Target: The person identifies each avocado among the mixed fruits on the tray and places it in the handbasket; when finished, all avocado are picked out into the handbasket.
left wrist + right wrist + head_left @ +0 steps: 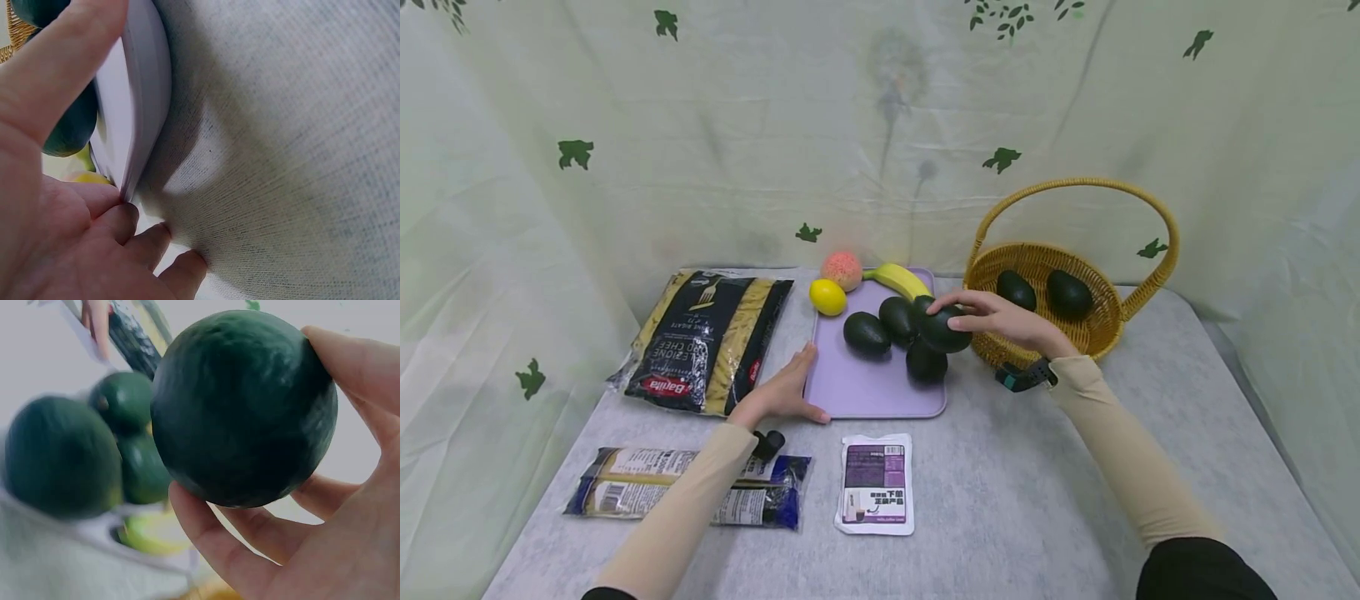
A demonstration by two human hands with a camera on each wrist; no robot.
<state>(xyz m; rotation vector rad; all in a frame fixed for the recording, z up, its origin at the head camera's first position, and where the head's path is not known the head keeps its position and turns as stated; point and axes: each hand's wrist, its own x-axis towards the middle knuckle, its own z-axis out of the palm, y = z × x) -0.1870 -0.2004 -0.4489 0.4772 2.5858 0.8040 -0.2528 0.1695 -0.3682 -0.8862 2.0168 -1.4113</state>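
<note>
My right hand grips a dark green avocado over the right side of a lilac tray. In the right wrist view, thumb and fingers curve around that avocado. Several more avocados lie on the tray, with a banana behind them. My left hand rests at the tray's near left corner, thumb and fingers spread. The left wrist view shows its fingertips touching the tray rim and the tabletop. Two avocados sit in the wicker basket.
A lemon and a pinkish round fruit lie at the tray's back left. Left of it is a large pasta bag. A long pasta packet and a white-and-purple pouch lie in front. The basket's tall handle arches upward.
</note>
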